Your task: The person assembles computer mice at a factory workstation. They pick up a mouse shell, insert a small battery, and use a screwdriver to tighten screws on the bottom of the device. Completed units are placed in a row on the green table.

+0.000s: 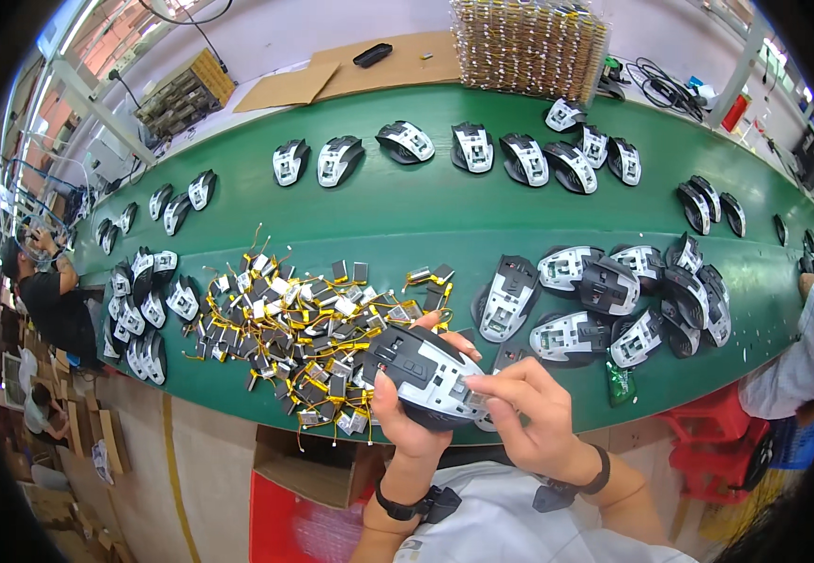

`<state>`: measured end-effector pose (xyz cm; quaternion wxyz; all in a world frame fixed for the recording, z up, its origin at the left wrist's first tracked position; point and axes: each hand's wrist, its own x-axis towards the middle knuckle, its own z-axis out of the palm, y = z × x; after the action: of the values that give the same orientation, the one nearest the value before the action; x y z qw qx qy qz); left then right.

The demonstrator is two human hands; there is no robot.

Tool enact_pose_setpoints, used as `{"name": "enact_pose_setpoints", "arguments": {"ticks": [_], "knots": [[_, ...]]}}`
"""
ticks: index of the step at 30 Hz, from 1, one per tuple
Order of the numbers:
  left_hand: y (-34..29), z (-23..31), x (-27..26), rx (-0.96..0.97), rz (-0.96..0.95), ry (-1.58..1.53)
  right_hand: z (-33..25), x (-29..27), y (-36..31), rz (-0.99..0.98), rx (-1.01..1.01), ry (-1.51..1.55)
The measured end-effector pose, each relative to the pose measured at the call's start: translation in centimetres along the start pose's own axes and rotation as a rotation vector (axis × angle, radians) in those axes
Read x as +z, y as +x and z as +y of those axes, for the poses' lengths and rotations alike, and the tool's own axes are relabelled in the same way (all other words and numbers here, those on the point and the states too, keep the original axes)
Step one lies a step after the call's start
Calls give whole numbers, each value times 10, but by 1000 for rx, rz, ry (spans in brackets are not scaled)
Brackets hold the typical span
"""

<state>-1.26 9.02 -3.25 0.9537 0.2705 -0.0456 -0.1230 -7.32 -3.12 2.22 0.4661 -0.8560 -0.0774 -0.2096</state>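
My left hand (407, 430) is wrapped around a black and grey-white computer mouse (413, 367), held underside up above the front of the green bench. Thumb and fingertips grip its opposite sides. My right hand (540, 418) is closed in a pinch at an opening near the mouse's right end. A small greyish piece shows at those fingertips, too small and covered to name. Just left of my hands lies a heap of small battery packs (271, 314) with yellow wrapping and thin leads. On the right are several more mice (568, 336), mostly underside up.
More mice (339, 161) stand spread along the green bench (350, 220). Another cluster (149, 300) lies left. Behind are a stack of trays (529, 52) and cardboard (379, 70). Below sit a cardboard box (308, 469) and red bins (707, 441). Other people sit at both ends.
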Motion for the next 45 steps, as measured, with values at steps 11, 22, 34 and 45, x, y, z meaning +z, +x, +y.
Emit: {"name": "enact_pose_setpoints", "arguments": {"ticks": [11, 22, 34, 45], "knots": [[-4, -2, 3, 371, -45, 403, 6, 19, -18, 135, 583, 898], [1, 0, 0, 128, -27, 72, 3, 12, -15, 160, 97, 243], [6, 15, -5, -214, -155, 17, 14, -14, 6, -199, 35, 287], [3, 9, -2, -330, -113, -151, 16, -19, 0, -184, -9, 139]]}}
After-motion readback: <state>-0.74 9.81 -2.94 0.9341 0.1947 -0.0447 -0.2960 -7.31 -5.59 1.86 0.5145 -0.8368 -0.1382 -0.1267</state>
